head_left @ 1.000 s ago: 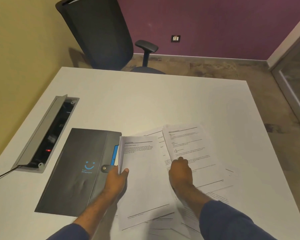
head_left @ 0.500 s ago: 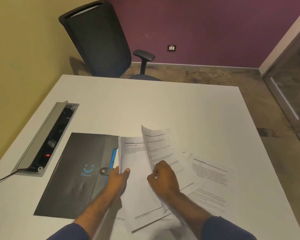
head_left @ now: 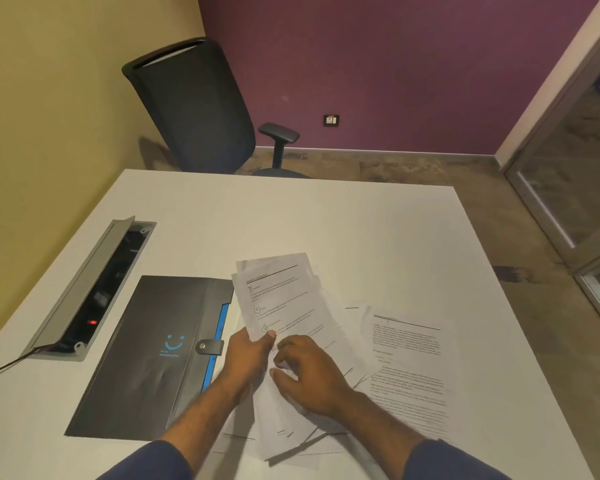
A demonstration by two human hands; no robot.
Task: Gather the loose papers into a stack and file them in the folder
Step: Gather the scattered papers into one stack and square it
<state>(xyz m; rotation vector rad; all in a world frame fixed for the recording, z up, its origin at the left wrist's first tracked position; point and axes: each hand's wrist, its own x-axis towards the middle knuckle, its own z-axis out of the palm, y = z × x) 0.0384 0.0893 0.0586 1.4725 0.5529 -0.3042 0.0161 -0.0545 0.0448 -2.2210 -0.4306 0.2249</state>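
Two hands now meet over the papers near the desk's front edge. Left hand (head_left: 245, 355) pinches a small bundle (head_left: 281, 299) of sheets by its lower left part, thumb on top, far end raised off the desk and tilted. Half a second ago that bundle was thinner and the right hand was dragging one printed sheet across from the right; that sheet now sits on top of the bundle. Right hand (head_left: 310, 374) has let it go and lies curled, fingers loosely bent, on the sheets just below the left thumb; cannot tell if it grips anything.

Still loose: one printed page (head_left: 409, 372) flat toward the desk's right edge, plus a few sheets (head_left: 291, 441) fanned under both wrists at the front edge. Edges of the bundle not squared.

Folder (head_left: 146, 355) lies shut, strap snapped, just left of the bundle, between it and the open cable tray (head_left: 84, 289) by the left edge.

Judgement: gathering roughly half done; next likely the right-side page. Filing not yet begun.
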